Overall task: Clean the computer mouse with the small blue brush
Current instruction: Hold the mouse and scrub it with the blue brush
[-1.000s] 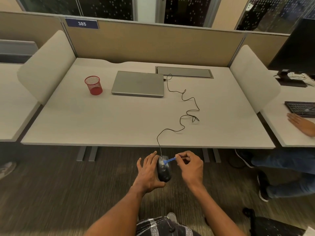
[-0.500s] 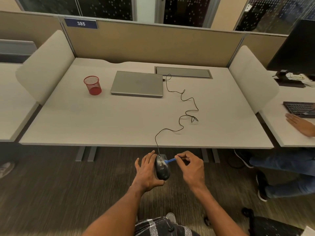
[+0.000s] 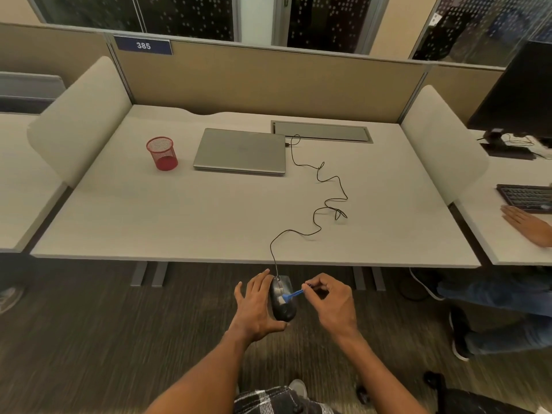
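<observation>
Lower centre: your left hand (image 3: 257, 306) cradles the mouse (image 3: 282, 301), thumb curled beneath; your right hand (image 3: 333, 303) pinches the blue brush (image 3: 294, 294). Brushing is under way. Next, sweep the bristles lightly along the wheel seam.

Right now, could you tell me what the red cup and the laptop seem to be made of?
The red cup: likely painted wire mesh; the desk shows through its walls. The laptop: probably matte silver metal or plastic; flat, evenly dull lid.

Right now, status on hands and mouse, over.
Left hand holds mouse off the desk. Right hand pinches blue brush, tip on mouse. Nothing in the way.
</observation>
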Demonstrator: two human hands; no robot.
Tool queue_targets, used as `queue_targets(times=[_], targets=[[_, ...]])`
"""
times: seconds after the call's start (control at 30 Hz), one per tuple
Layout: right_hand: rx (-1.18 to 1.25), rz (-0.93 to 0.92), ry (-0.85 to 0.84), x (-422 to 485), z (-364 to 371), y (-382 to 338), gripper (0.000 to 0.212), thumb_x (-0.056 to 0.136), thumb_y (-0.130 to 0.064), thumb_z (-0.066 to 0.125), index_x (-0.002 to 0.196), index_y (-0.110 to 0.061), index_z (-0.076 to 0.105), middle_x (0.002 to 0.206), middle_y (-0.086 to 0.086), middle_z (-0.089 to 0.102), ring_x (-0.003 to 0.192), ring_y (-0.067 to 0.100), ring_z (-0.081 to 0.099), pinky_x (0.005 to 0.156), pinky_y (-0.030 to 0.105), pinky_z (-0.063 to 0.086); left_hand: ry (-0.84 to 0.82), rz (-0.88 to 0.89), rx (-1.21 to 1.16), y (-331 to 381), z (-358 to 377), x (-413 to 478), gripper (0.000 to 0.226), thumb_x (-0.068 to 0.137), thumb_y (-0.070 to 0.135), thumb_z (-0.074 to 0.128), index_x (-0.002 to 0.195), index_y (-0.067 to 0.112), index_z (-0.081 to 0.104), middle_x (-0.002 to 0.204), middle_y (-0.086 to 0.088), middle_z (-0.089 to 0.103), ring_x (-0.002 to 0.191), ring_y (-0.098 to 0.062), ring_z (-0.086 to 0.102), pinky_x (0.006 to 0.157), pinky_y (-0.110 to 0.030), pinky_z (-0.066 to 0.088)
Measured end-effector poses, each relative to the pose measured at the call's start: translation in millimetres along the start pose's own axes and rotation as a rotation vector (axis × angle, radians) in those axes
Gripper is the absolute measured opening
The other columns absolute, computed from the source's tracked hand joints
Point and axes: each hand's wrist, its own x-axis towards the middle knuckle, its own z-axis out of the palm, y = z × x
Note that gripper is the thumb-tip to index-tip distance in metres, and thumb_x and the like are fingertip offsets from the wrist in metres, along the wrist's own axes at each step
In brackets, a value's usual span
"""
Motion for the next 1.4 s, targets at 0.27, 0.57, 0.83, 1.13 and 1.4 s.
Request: queue_targets(times=[0.27,0.57,0.83,1.13,1.4], targets=[[0.026,0.022,0.005,7,-6,1,0.013,0.091,-0.023,0.078,0.089,-0.034,0.072,0.091,-0.023,0.072,0.086,0.0,0.071,0.073,0.014,0.058,-0.02,0.005,0.014,0,-2,1,0.125,0.067,0.074,0.075,0.163,0.027,0.01,0.172,0.006,0.005,0.159,-0.017,0.001,0.125,-0.062,-0.01],[0.013,0.013,0.03,-1,-4,2,0.01,0.093,-0.024,0.076,0.092,-0.033,0.07,0.086,-0.018,0.071,0.087,0.002,0.07,0.072,0.012,0.055,-0.034,-0.001,0.025,-6,5,1,0.128,0.065,0.077,0.074,0.163,0.029,0.008,0.172,0.006,0.005,0.16,-0.018,0.0,0.125,-0.063,-0.011],[-0.039,0.007,0.092,-6,-2,-2,0.006,0.095,-0.022,0.073,0.094,-0.026,0.068,0.083,-0.014,0.069,0.086,0.001,0.068,0.071,0.014,0.056,-0.044,-0.002,0.017,-6,7,1,0.128,0.064,0.076,0.075,0.163,0.03,0.009,0.172,0.006,0.005,0.16,-0.019,0.001,0.125,-0.062,-0.014],[-0.159,-0.016,0.127,-9,-1,-6,0.004,0.095,-0.025,0.072,0.097,-0.025,0.069,0.084,-0.015,0.067,0.078,0.001,0.067,0.068,0.018,0.057,-0.045,0.005,0.011,-5,6,-2,0.126,0.066,0.074,0.077,0.163,0.029,0.011,0.172,0.006,0.01,0.159,-0.018,0.005,0.125,-0.063,-0.011],[-0.165,-0.003,0.113,-5,2,-7,0.005,0.094,-0.027,0.074,0.097,-0.025,0.071,0.086,-0.015,0.07,0.079,0.0,0.068,0.069,0.016,0.057,-0.049,0.0,0.02,-3,3,0,0.126,0.066,0.072,0.079,0.163,0.029,0.01,0.172,0.005,0.01,0.16,-0.019,0.006,0.125,-0.063,-0.011]])
